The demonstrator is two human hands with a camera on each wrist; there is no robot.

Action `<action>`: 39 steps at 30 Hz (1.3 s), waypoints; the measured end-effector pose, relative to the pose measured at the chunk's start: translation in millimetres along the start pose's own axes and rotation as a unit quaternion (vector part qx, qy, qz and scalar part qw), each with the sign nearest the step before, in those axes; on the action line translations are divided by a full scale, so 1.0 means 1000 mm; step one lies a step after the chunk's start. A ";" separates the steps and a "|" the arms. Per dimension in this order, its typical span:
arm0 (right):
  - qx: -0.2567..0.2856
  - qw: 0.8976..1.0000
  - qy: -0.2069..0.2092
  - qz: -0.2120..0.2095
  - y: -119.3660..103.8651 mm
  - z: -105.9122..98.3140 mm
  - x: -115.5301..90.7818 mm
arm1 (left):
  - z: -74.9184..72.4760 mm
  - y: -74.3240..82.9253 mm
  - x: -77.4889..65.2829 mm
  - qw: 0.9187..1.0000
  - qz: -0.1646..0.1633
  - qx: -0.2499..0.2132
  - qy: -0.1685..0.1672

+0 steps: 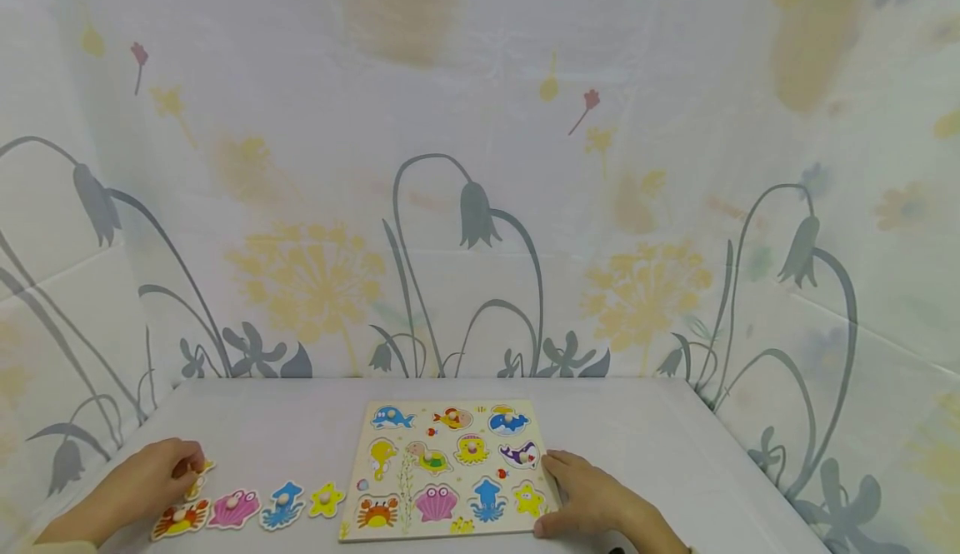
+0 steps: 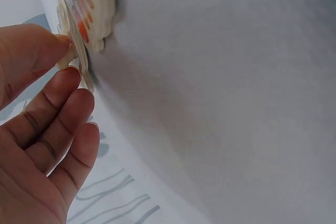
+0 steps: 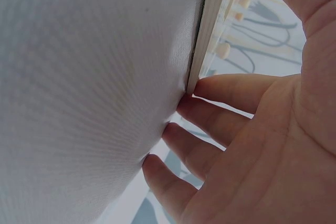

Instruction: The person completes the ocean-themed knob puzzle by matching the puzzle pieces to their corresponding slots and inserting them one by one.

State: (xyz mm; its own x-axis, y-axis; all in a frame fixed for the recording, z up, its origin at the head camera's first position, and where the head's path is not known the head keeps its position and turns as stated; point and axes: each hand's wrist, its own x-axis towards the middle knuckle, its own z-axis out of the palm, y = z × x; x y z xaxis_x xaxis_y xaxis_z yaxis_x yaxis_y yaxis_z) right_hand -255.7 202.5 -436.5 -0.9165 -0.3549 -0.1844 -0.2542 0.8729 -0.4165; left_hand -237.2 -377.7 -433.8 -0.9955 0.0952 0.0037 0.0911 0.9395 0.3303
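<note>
On the left of the table, my left hand (image 1: 153, 475) pinches a yellow puzzle piece (image 1: 198, 481) by its knob. The fingers partly cover the piece, and the left wrist view shows its thin wooden edge (image 2: 76, 40). Just below it lies the crab piece (image 1: 180, 521). My right hand (image 1: 588, 496) rests at the right side of the wooden sea-animal puzzle board (image 1: 450, 535), fingers extended. In the right wrist view one fingertip touches the board's edge (image 3: 202, 51), while the other fingertips meet the white tabletop.
A pink shell piece (image 1: 233, 510), a blue squid piece (image 1: 282, 507) and a yellow star piece (image 1: 326, 501) lie in a row between the crab and the board. Several knobbed pieces sit in the board, among them a turtle (image 1: 430, 459). A flower-patterned curtain (image 1: 480, 287) hangs behind the table.
</note>
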 end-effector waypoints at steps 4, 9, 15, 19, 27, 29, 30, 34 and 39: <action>0.000 1.000 0.000 -0.004 -0.001 0.000 0.000 | -0.001 0.003 0.003 1.000 0.010 0.004 0.001; 0.002 1.000 -0.001 -0.003 -0.001 -0.001 0.000 | -0.003 0.012 0.008 1.000 0.026 0.013 0.002; 0.006 1.000 -0.006 0.008 0.000 0.000 0.001 | -0.003 0.033 0.013 0.998 0.052 0.019 0.014; 0.005 1.000 -0.005 0.014 0.001 0.002 0.003 | 0.000 0.045 0.016 0.997 0.071 0.019 0.021; 0.000 1.000 -0.003 0.015 0.003 0.002 0.004 | 0.009 0.071 0.024 0.997 0.074 0.005 0.015; 0.000 1.000 0.000 0.010 0.002 0.002 0.003 | 0.013 0.077 0.026 0.997 0.080 0.006 0.019; 0.001 1.000 0.000 0.007 0.001 0.002 0.002 | 0.014 0.080 0.027 0.996 0.085 0.007 0.021; 0.002 1.000 0.001 -0.003 -0.001 0.001 0.000 | 0.022 0.090 0.031 0.994 0.108 0.001 0.026; 0.001 1.000 0.001 -0.001 -0.002 0.000 -0.002 | 0.030 0.104 0.036 0.994 0.108 -0.007 0.021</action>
State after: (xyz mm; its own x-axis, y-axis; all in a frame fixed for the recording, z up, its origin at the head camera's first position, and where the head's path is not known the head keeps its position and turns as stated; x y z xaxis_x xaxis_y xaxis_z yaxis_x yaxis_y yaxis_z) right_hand -253.6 201.3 -435.0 -0.9163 -0.3567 -0.1822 -0.2556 0.8710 -0.4196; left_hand -263.0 -267.1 -427.8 -0.9532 0.2793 0.1155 0.3020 0.8938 0.3314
